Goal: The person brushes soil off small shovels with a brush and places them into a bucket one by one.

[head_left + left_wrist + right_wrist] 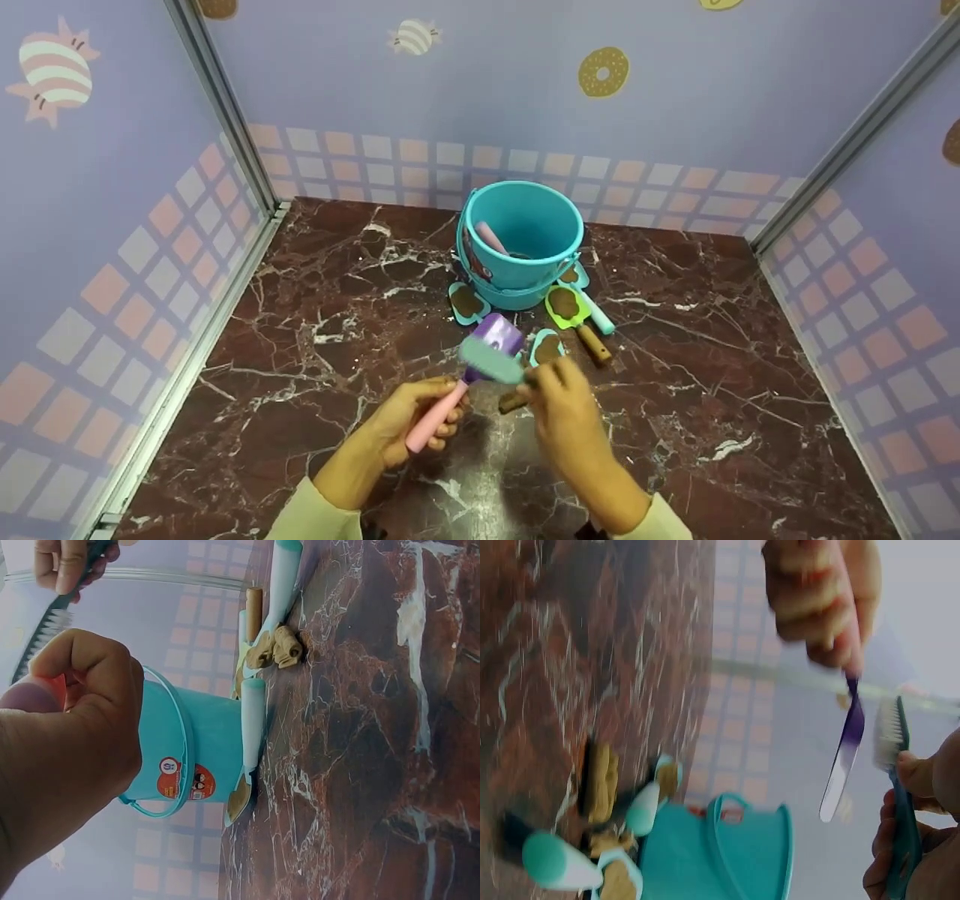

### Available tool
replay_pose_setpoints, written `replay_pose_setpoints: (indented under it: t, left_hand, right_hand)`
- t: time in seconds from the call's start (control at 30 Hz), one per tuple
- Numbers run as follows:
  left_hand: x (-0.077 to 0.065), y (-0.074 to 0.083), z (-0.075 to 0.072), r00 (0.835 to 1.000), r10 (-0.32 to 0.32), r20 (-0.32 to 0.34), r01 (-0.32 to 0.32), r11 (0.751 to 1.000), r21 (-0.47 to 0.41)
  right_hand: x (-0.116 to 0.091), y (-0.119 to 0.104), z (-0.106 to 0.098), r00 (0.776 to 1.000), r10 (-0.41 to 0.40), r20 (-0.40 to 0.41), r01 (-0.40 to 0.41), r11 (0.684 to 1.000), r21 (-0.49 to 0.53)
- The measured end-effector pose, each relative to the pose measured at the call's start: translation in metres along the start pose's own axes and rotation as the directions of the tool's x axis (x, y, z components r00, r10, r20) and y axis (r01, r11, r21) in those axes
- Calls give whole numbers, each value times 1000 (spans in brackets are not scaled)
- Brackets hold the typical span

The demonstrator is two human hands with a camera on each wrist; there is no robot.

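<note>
In my left hand [409, 416], the fingers are wrapped round the pink handle of a toy shovel [431, 424] with a purple blade, tilted up over the table. My right hand [566, 412] grips a green brush [487, 361]; its white bristles show in both wrist views. Seen from the head, the brush head overlaps the purple blade. In the right wrist view a gap separates the brush [892, 735] from the shovel blade [845, 757]. The blade looks bare of brown stuff there. Beneath the hands lies a brown lump [514, 403] on the table.
Behind the hands stands a turquoise bucket [517, 281] with a pink handle [491, 238] sticking up inside. Around its base lie several small shovels bearing brown stuff, among them a lime-green one [566, 304]. Lilac patterned walls [450, 90] enclose the dark marbled table [300, 375].
</note>
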State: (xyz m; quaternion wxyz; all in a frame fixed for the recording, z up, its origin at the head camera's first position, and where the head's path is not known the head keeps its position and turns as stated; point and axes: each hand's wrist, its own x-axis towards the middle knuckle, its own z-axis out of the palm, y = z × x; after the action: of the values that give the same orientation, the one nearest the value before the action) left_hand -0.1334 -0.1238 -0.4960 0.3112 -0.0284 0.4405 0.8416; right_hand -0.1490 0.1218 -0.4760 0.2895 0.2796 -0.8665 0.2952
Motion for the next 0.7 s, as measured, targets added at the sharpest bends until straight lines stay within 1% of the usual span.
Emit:
replay_pose_setpoints:
  t: [0.03,0.1,0.2,0.33,0.4,0.5,0.7]
  left_hand:
    - [0,0,0,1000,1,-2,-1,1000,-3]
    - [-1,0,0,1000,4,-2,-4,1000,4]
    - [-2,-2,-1,1000,6,-6,-6,1000,26]
    - [-4,-5,-1,1000,9,1,-9,999,49]
    - [-4,-6,-2,1000,9,5,-9,999,49]
    - [-4,-6,-2,1000,7,4,-8,999,43]
    - [-4,-6,-2,1000,-1,0,1,1000,20]
  right_hand:
    - [-1,-2,1,1000,-14,9,14,1000,-4]
    - [0,-1,2,1000,-13,14,14,1000,-16]
    - [3,8,2,999,43,7,-43,999,-29]
    - [8,27,0,991,131,-25,-131,991,-36]
    - [9,35,-1,988,148,-41,-150,988,-43]
    - [10,44,-1,987,153,-52,-155,986,-54]
    - [8,45,-2,978,203,-53,-206,977,-55]
